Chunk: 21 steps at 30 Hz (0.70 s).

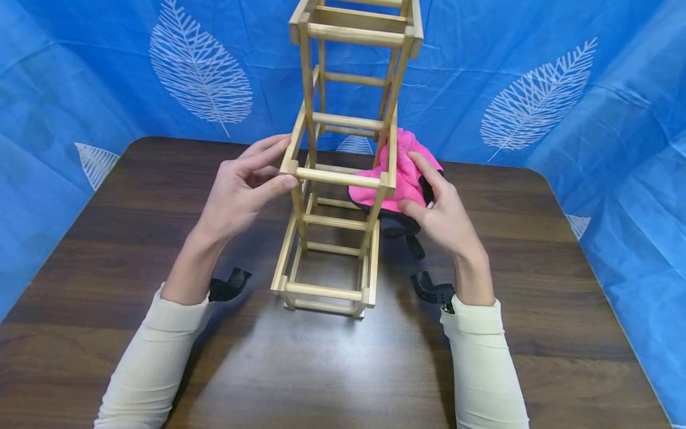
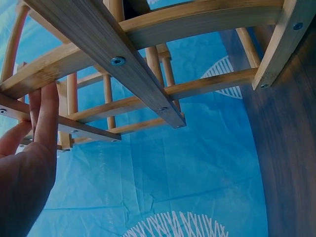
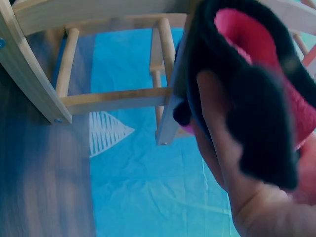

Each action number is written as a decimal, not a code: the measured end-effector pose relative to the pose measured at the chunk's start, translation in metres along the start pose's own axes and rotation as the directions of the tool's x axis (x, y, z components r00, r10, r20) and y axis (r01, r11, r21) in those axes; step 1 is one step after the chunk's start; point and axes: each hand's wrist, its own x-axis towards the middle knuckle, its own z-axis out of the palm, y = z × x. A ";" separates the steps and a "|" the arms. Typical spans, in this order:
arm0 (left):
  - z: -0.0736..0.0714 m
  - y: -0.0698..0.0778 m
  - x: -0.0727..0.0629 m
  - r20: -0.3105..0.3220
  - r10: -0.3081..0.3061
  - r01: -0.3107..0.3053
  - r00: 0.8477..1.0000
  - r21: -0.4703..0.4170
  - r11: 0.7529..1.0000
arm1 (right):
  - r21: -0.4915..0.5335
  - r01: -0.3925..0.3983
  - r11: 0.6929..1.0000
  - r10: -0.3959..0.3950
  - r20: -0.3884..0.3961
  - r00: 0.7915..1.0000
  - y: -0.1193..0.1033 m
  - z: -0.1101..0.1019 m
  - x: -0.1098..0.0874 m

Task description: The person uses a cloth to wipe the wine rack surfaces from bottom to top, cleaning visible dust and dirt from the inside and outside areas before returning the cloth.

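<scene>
A tall wooden rack [image 1: 339, 176], made of slats and round rods in tiers, stands upright on the table. My left hand [image 1: 236, 187] grips the left side of its middle tier, with the thumb on the front corner. In the left wrist view, fingers [image 2: 47, 116] reach up to the underside of a slat. A pink fluffy cloth [image 1: 404, 155] with black edging is in my right hand [image 1: 447, 214], held against the right side of the same tier. Part of the cloth lies behind the rack's rods. The right wrist view shows its dark edge [image 3: 207, 39] bunched around the fingers.
The dark brown wooden table [image 1: 546, 268] spreads out on both sides of the rack. A blue curtain [image 1: 455, 71] with white leaf prints hangs close behind and along the sides. Black wrist mounts [image 1: 227, 285] stick out from both wrists. The rack's top runs out of the head view.
</scene>
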 end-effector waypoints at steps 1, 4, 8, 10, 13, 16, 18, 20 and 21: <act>0.000 0.000 0.000 -0.003 0.002 -0.002 1.000 -0.008 1.000 | 0.010 -0.023 1.000 0.022 0.018 1.000 0.000 -0.001 -0.001; 0.001 -0.001 0.000 -0.009 0.007 -0.007 1.000 -0.031 1.000 | 0.031 -0.073 0.997 0.071 0.057 0.996 -0.001 -0.003 -0.003; 0.000 -0.002 -0.001 -0.013 0.016 -0.016 1.000 -0.041 0.999 | 0.019 -0.073 0.997 0.071 0.085 0.994 -0.003 -0.006 -0.005; 0.001 -0.002 -0.001 -0.014 0.021 -0.021 1.000 -0.036 0.999 | 0.007 -0.063 0.998 0.062 0.102 0.993 -0.003 -0.009 -0.006; 0.001 -0.003 -0.001 -0.007 0.026 -0.026 1.000 -0.042 0.999 | -0.001 -0.051 0.999 0.051 0.131 0.990 -0.003 -0.014 -0.008; 0.001 -0.002 -0.001 0.001 0.030 -0.030 1.000 -0.044 0.999 | -0.006 -0.054 0.999 0.055 0.159 0.986 -0.003 -0.019 -0.011; 0.001 -0.002 -0.001 0.004 0.035 -0.034 0.999 -0.044 0.998 | -0.005 -0.054 0.999 0.054 0.172 0.984 -0.003 -0.021 -0.012; 0.002 -0.002 -0.001 0.007 0.039 -0.039 0.999 -0.046 0.998 | -0.005 -0.059 0.998 0.059 0.180 0.982 -0.003 -0.023 -0.014; 0.002 -0.003 -0.001 0.009 0.042 -0.042 0.999 -0.045 0.998 | -0.001 -0.058 0.998 0.057 0.183 0.981 -0.003 -0.023 -0.015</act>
